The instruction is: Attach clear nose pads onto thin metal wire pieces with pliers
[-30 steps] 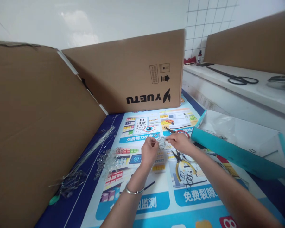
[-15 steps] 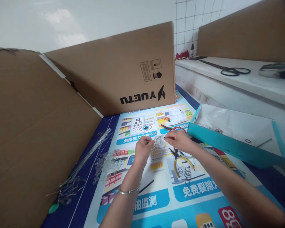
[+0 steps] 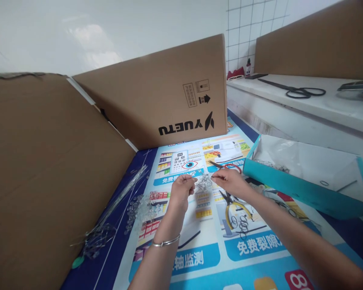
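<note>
Between my two hands is a small cluster of clear beads on thin wire [image 3: 204, 182], held above the printed mat. My left hand [image 3: 183, 189], with a metal bangle on its wrist, pinches the cluster's left side. From the right, my right hand [image 3: 228, 180] pinches at its other edge; the bit between those fingertips is too small to make out clearly. Yellow-handled pliers [image 3: 233, 207] lie just below my right hand, by several dark wire rings [image 3: 243, 226]. Red-handled scissors or cutters [image 3: 225, 165] lie partly hidden behind that hand.
Loose clear beads [image 3: 142, 207] and a bundle of thin wires [image 3: 124, 193] lie to the left. A teal box [image 3: 290, 183] with small pieces stands at right. Cardboard panels [image 3: 157, 92] wall the left and back. Black scissors [image 3: 299, 90] rest on a white ledge [image 3: 278, 100].
The camera view has shifted slightly, so everything sits a little further right and lower. My hands keep hold of the beaded wire cluster, which appears turned a little.
</note>
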Tool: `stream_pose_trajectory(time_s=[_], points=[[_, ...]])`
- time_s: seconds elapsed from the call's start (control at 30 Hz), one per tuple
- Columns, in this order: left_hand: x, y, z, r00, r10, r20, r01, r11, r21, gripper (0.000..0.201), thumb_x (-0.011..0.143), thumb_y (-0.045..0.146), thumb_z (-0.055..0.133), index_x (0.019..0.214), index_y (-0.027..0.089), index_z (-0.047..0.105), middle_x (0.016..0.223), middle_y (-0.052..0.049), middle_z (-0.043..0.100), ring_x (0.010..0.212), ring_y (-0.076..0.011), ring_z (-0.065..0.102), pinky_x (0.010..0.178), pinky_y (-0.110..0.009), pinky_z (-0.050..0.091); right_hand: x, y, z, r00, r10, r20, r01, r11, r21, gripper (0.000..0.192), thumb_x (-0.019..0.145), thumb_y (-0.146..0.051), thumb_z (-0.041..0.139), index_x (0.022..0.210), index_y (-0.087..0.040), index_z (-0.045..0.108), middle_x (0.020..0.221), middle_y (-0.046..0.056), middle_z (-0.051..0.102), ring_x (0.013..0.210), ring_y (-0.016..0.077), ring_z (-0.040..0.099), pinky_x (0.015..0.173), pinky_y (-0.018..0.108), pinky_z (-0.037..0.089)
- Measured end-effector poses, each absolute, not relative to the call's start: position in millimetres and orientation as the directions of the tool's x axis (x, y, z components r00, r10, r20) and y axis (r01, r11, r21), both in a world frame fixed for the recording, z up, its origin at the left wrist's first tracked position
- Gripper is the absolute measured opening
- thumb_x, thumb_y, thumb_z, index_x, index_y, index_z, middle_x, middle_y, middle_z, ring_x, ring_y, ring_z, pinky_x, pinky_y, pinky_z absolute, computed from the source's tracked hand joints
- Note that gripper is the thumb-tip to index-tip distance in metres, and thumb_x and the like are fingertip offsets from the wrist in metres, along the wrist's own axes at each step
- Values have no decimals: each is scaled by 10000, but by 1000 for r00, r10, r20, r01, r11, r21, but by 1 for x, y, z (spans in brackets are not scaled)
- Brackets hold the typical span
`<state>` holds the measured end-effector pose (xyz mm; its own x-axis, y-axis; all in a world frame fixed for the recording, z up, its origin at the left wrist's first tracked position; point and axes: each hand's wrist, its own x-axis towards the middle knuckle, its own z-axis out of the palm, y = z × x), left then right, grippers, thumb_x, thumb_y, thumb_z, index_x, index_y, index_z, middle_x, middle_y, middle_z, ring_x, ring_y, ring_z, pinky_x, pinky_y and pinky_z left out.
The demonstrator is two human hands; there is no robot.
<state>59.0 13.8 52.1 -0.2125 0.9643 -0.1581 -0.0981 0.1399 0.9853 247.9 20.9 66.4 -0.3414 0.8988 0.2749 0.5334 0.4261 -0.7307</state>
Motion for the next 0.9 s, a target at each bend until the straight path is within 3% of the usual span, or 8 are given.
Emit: stream_pose_trajectory(time_s=[0.3, 0.57, 0.9], points=[[61, 13, 51, -241, 960, -146, -134, 116, 984, 342, 560, 293, 705, 782, 157, 483, 524, 61, 509, 414, -41, 425, 403, -157, 301, 248, 23, 70, -262, 912, 316, 528, 410, -744, 222, 815, -308, 474, 743, -193, 649, 692, 6, 613, 668, 145, 522, 589, 238, 349], [62, 13, 47, -256, 960, -113, -111, 87, 990, 314, 579, 287, 695, 781, 156, 494, 502, 68, 495, 404, -45, 424, 413, -170, 322, 249, 26, 63, -227, 928, 296, 536, 373, -758, 199, 788, -306, 504, 692, -188, 632, 635, -10, 593, 599, 127, 499, 551, 232, 330], [66, 9, 40, -253, 964, -87, -56, 75, 996, 295, 615, 303, 680, 807, 158, 509, 623, 19, 583, 547, -111, 588, 438, -181, 389, 252, 27, 44, -236, 956, 177, 473, 272, -838, 167, 774, -313, 509, 784, -184, 614, 667, -18, 596, 592, 114, 504, 514, 211, 353]])
